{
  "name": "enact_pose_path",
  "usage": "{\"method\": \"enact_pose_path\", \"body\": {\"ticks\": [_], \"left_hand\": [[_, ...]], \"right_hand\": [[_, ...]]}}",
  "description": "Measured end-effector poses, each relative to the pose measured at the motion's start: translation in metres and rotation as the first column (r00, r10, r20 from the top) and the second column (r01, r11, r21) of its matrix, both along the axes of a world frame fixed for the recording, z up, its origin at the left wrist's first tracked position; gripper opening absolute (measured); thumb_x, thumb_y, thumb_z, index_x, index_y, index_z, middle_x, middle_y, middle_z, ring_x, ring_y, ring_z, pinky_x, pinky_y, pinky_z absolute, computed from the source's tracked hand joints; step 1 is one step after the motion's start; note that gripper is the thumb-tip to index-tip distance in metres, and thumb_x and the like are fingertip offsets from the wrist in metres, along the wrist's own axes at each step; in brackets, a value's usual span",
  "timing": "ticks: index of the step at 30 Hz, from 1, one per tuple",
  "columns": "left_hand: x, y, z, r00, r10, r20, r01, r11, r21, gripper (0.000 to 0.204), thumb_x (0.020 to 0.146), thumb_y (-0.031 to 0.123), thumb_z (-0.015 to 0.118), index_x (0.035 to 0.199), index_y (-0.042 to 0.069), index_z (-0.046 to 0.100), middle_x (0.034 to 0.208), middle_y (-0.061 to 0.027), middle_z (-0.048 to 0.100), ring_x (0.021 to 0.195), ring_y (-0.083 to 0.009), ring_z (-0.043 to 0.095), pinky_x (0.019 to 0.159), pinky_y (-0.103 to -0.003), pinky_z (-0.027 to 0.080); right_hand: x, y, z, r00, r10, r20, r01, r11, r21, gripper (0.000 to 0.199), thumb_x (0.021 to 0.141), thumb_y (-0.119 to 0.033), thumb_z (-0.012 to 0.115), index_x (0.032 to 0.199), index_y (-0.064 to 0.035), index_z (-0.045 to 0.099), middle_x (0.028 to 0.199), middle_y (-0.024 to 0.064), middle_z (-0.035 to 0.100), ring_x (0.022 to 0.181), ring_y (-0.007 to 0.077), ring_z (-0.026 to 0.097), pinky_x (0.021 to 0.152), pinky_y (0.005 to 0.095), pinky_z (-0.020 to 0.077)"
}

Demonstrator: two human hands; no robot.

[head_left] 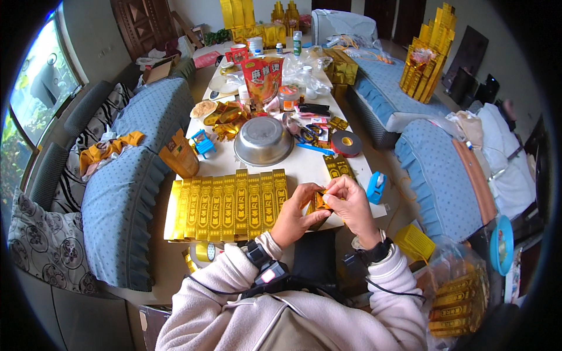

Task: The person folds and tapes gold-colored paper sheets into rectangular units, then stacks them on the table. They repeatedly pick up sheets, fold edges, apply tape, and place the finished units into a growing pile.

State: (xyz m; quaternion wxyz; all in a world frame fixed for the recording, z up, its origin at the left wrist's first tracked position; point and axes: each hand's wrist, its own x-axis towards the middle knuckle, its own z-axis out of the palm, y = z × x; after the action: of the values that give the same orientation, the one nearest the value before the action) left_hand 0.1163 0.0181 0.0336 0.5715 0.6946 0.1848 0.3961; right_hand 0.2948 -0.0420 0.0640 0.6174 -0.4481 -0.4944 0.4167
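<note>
Pinching a small folded piece of gold paper [321, 202] between them, both hands meet at the white table's [304, 167] near edge, about six o'clock from the steel bowl [263, 140]. The paper is shiny gold with orange print, mostly hidden by fingers. At nine o'clock of the hands, a row of finished gold strips [228, 205] lies just beside them; bare tabletop shows at twelve o'clock. The left hand [295, 216] clamps the paper's lower edge, thumb up; the right hand [351, 205] curls over it, fingertips closed on its top.
</note>
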Motion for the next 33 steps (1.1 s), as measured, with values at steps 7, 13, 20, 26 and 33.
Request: {"method": "enact_pose_path", "body": {"ticks": [7, 13, 20, 26, 33], "left_hand": [[0.001, -0.001, -0.001, 0.998, -0.021, 0.064, 0.022, 1.0, -0.013, 0.063, 0.089, 0.013, 0.087, 0.14, 0.005, 0.05, 0.133, -0.0038, 0.057, 0.129, -0.0152, 0.054, 0.116, -0.036, 0.041], [-0.003, 0.002, -0.001, 0.99, 0.14, 0.03, -0.142, 0.986, 0.091, 0.061, 0.088, 0.012, 0.087, 0.138, 0.001, 0.053, 0.127, -0.012, 0.065, 0.12, -0.0188, 0.064, 0.108, -0.036, 0.05], [-0.001, 0.007, -0.02, 0.974, 0.094, -0.206, -0.068, 0.989, 0.131, 0.07, 0.087, 0.013, 0.085, 0.145, 0.003, 0.047, 0.125, -0.0227, 0.068, 0.119, -0.0339, 0.069, 0.102, -0.039, 0.053], [-0.005, 0.001, -0.019, 0.908, 0.183, -0.378, -0.127, 0.977, 0.168, 0.084, 0.087, 0.023, 0.088, 0.153, 0.001, 0.041, 0.11, -0.0215, 0.074, 0.097, -0.0289, 0.076, 0.085, -0.037, 0.059], [-0.005, 0.007, -0.038, 0.893, 0.28, -0.351, -0.22, 0.954, 0.202, 0.105, 0.087, 0.037, 0.087, 0.164, 0.001, 0.025, 0.108, -0.0309, 0.072, 0.094, -0.0443, 0.075, 0.083, -0.047, 0.06]], "right_hand": [[0.004, 0.003, 0.006, 0.994, 0.048, 0.094, -0.042, 0.997, -0.064, 0.015, 0.095, 0.001, 0.072, 0.101, -0.0055, 0.06, 0.112, 0.0027, 0.06, 0.083, 0.0036, 0.057, 0.069, 0.02, 0.0482], [0.006, -0.004, 0.011, 0.988, 0.093, 0.12, -0.09, 0.995, -0.03, 0.04, 0.096, -0.012, 0.08, 0.129, -0.0057, 0.058, 0.124, 0.0033, 0.061, 0.097, 0.0072, 0.06, 0.08, 0.024, 0.0519], [0.035, 0.012, -0.009, 0.984, 0.17, -0.059, -0.172, 0.985, -0.032, 0.051, 0.102, -0.025, 0.073, 0.145, -0.0083, 0.053, 0.141, 0.0034, 0.059, 0.129, 0.014, 0.057, 0.108, 0.0284, 0.0476], [0.037, 0.02, -0.023, 1.0, -0.024, 0.014, 0.025, 0.995, -0.092, 0.062, 0.108, -0.038, 0.063, 0.161, -0.0128, 0.043, 0.144, 0.0039, 0.057, 0.118, 0.0123, 0.06, 0.089, 0.0255, 0.0526], [-0.003, 0.036, -0.092, 0.921, -0.086, 0.38, 0.102, 0.995, -0.021, 0.083, 0.104, -0.012, 0.063, 0.171, -0.0129, 0.014, 0.15, 0.02, 0.049, 0.117, 0.0265, 0.063, 0.097, 0.0382, 0.0565]]}}
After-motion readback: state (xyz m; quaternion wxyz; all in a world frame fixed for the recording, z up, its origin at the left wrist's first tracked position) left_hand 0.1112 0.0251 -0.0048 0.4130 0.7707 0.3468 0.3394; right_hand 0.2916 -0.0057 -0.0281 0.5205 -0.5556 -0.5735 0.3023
